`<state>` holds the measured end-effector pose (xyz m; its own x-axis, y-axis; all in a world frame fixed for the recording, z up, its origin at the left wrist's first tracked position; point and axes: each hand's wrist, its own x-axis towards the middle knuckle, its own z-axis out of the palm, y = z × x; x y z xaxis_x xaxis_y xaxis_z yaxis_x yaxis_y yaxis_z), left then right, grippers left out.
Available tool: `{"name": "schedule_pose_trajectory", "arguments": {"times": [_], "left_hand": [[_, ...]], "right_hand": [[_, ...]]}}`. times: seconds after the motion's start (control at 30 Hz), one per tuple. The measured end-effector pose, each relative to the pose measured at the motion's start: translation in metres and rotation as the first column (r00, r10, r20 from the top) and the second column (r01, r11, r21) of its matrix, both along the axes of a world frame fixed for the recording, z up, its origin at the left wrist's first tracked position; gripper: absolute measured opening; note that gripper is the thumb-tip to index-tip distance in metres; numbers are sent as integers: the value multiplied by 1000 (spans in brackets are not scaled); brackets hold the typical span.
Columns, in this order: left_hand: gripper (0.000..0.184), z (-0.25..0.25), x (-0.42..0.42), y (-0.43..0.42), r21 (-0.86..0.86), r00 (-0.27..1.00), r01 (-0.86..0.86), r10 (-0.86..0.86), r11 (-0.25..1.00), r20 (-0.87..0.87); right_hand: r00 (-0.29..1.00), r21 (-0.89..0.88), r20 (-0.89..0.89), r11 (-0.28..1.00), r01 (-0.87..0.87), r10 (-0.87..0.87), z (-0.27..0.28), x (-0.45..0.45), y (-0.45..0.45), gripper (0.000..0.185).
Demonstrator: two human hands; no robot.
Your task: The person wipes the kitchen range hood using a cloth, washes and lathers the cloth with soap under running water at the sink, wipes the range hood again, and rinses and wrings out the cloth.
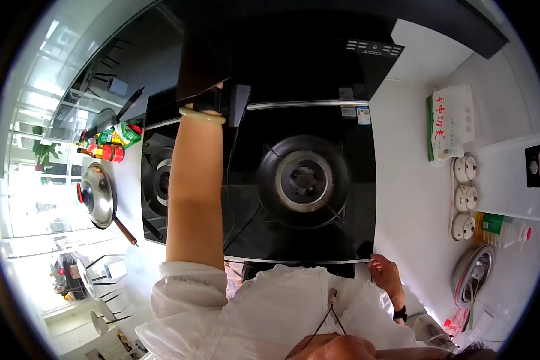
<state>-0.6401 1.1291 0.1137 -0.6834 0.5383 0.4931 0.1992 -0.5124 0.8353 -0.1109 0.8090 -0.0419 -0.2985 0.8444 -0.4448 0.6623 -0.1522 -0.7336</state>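
Observation:
My left arm, with a pale bangle (202, 116) at the wrist, stretches forward over the black gas stove (240, 234). My left hand (213, 99) is at the range hood's dark lower part, and its fingers are mostly hidden there. Near the front right corner of the stove, my right hand (385, 271) rests against the counter edge, its fingers bent and their tips hard to make out. A round burner (304, 181) is in the right half of the stove, and another burner (162, 181) is partly hidden behind my left forearm.
A lidded pan (97, 195) and sauce bottles (113, 153) stand left of the stove. On the right are a white bag (453, 123), lidded jars (464, 198), an oil bottle (503, 231) and a metal bowl (474, 276). The black range hood (306, 54) hangs ahead.

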Motion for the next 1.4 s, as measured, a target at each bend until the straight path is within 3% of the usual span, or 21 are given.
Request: {"name": "schedule_pose_trajectory", "arguments": {"times": [0.1,0.17,0.23,0.3,0.37,0.4,0.6,0.83,0.93,1.03,1.07,1.13,1.17,1.2,1.27,1.37,1.4], "left_hand": [[39,3,22,21,-6,982,-24,25,1000,189],[38,5,36,32,-53,973,-76,86,996,216],[37,-7,39,35,55,993,56,-50,997,-104],[28,-12,49,47,66,927,-51,71,997,-369],[29,-16,53,44,-44,811,-134,85,990,-579],[35,-14,51,39,-209,719,-242,31,948,-694],[26,9,73,60,119,639,-251,257,961,-725],[18,16,117,114,169,567,-331,339,928,-751],[17,15,133,120,136,452,-428,342,893,-824],[16,26,173,109,461,389,-257,528,849,-755],[17,26,185,109,471,278,-349,570,810,-773],[17,35,213,105,533,256,-243,583,811,-771],[18,42,227,102,406,301,-209,454,890,-839],[19,40,235,106,276,474,-95,287,957,-832],[17,16,237,132,541,163,-149,561,827,-812],[18,19,222,115,430,-288,-299,349,852,-892],[19,22,223,113,158,29,-253,171,954,-985]], "right_hand": [[999,-48,-5,998,41,-42,1,6,0,26],[1000,-39,-18,999,24,-25,-4,10,2,26],[999,-37,-34,999,20,-21,-5,12,5,26],[998,-41,-57,999,23,-25,-4,13,9,26],[999,-16,-31,1000,-21,21,-2,15,14,24],[999,-3,-16,999,-40,40,-2,16,15,24],[999,7,-44,999,32,-32,-4,33,9,28],[994,-25,54,995,94,-93,-1,51,-5,28],[991,-56,62,991,123,-119,-4,54,-14,29],[991,-49,58,991,125,-122,-4,50,-18,30],[991,-35,57,992,122,-119,-2,47,-18,30],[990,-34,72,992,124,-121,1,43,-20,30],[988,-48,89,990,129,-124,2,41,-21,31],[986,-63,106,989,132,-125,3,39,-22,31],[987,-64,117,991,122,-114,0,37,-27,31],[988,-73,111,991,114,-105,-5,27,-32,32],[989,-75,104,991,112,-104,-6,23,-33,32]]}}
